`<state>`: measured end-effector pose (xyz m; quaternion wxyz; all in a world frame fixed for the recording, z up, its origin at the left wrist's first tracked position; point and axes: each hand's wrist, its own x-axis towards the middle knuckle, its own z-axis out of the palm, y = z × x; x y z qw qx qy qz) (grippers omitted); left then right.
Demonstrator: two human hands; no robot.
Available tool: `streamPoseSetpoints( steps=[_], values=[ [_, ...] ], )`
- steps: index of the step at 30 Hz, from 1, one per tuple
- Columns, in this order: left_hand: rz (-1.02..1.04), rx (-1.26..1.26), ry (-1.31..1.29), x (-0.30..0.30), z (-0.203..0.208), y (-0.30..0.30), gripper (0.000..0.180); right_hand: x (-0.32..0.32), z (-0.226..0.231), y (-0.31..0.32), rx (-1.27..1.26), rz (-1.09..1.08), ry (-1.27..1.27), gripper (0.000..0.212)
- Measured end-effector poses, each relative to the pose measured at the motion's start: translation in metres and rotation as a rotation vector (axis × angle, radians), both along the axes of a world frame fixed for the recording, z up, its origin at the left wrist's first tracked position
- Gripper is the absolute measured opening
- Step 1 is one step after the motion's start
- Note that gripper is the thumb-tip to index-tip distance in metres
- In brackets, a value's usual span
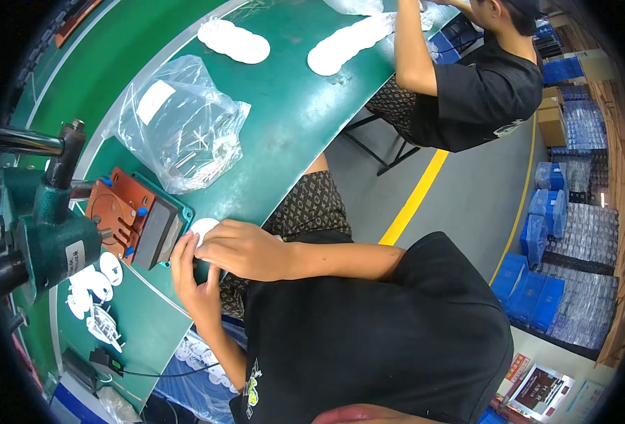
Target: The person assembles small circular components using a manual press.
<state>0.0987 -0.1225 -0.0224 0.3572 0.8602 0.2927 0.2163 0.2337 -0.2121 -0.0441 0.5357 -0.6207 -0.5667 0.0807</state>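
A thin white round disc (204,227) is at the front edge of the green table, by the press fixture. My right hand (245,249) is closed over its near edge, fingers curled and pressed together. My left hand (196,279) meets the disc from the left, its fingertips against the rim and its thumb lower down. The two hands touch or nearly touch, and the right one hides part of the disc. Just left of them sits the orange-brown fixture plate (118,212) with blue pegs and a dark block (158,233).
The green arm press (55,240) rises at the left. White plastic parts (90,290) lie below it. A clear bag (185,127) of thin parts lies beyond my hands, with rows of white discs (235,41) farther off. A co-worker (478,92) sits at the far right.
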Motion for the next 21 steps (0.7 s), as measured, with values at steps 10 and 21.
streamPoseSetpoints(
  steps=[10,21],
  values=[
    [0.091,0.202,-0.07,-0.026,0.02,-0.004,0.04,0.04,-0.001,-0.024,-0.112,-0.151,-0.002,0.033],
    [0.383,0.6,-0.03,0.022,0.034,0.053,0.051,0.046,0.037,0.01,0.155,-0.085,0.064,0.032]
  ],
)
